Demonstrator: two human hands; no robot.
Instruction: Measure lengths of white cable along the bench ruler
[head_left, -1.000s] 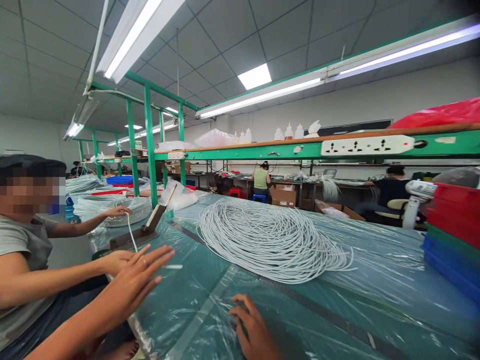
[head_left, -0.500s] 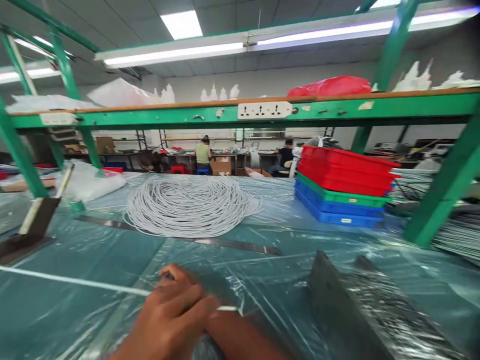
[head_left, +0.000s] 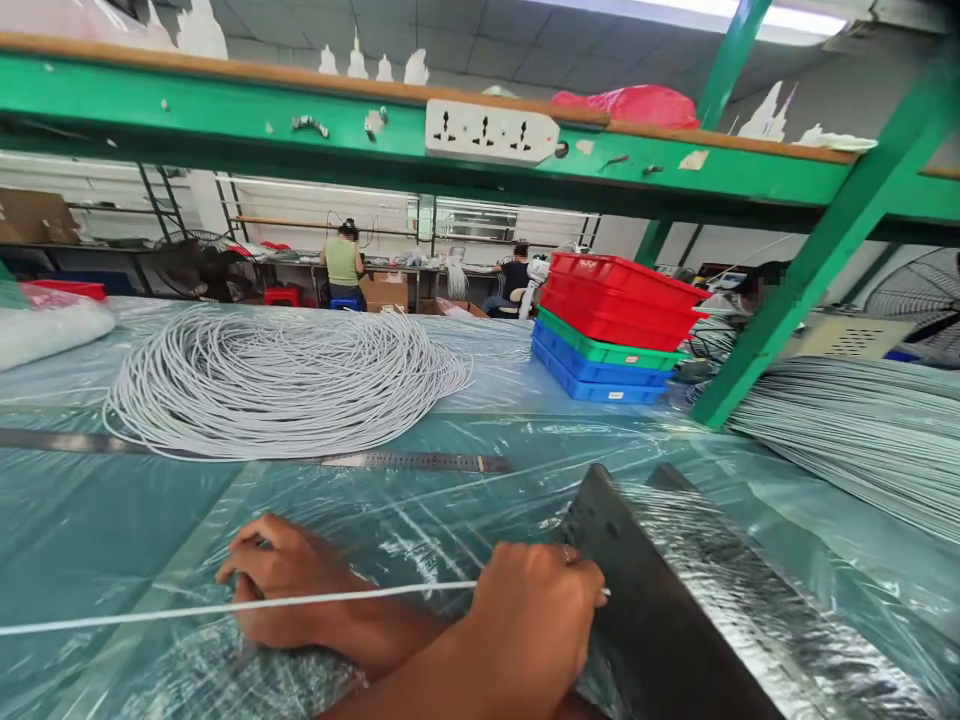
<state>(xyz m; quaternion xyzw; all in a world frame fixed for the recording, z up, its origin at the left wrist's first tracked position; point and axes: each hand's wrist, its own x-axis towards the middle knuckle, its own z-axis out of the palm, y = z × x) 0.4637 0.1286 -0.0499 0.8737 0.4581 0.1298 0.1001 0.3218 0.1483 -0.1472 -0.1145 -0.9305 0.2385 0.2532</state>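
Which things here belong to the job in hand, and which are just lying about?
In the job:
left hand, gripping the white cable
right hand, beside the cable
probably the coil
perhaps the dark metal plate

Seemingly just lying about:
stacked trays
red plastic bag

Before you, counter (head_left: 135, 510): clear plastic film, glossy, wrinkled. Coiled cable (head_left: 300, 390) and white cord (head_left: 337, 598): smooth, plastic-looking, low sheen. Steel ruler (head_left: 435, 462): satin metal. Stacked trays (head_left: 611, 330): smooth plastic. You see dark, dull metal-like bracket (head_left: 652, 570), crinkled glossy wrap (head_left: 772, 590) alongside.
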